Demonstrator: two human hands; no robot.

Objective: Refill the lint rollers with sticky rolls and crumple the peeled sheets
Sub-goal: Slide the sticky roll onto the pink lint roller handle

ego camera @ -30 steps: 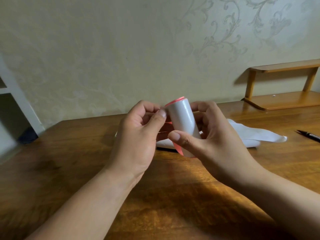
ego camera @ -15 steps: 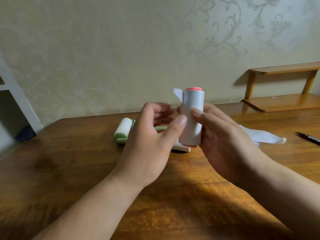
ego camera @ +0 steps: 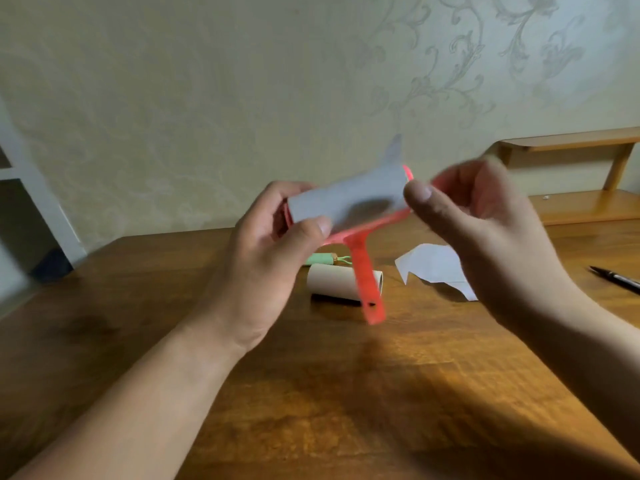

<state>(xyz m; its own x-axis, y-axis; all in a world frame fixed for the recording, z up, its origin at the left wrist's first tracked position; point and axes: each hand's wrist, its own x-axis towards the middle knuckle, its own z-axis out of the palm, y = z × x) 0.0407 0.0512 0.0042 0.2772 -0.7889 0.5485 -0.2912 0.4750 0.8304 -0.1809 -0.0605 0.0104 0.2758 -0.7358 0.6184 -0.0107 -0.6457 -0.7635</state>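
Lint roller, red, is held mid-air above the worktop; its 9 o'clock end is gripped by fingers of the left hand. Right hand is blurred at the 3 o'clock end; grip can't be told. Roll seems fitted, w/ a corner lifted at 12 o'clock. Peeling and crumpling are judged left to do. Counted: 2 rollers (green one partly hidden), 1 bare tube, 1 flat sheet at 4 o'clock, 1 pen.
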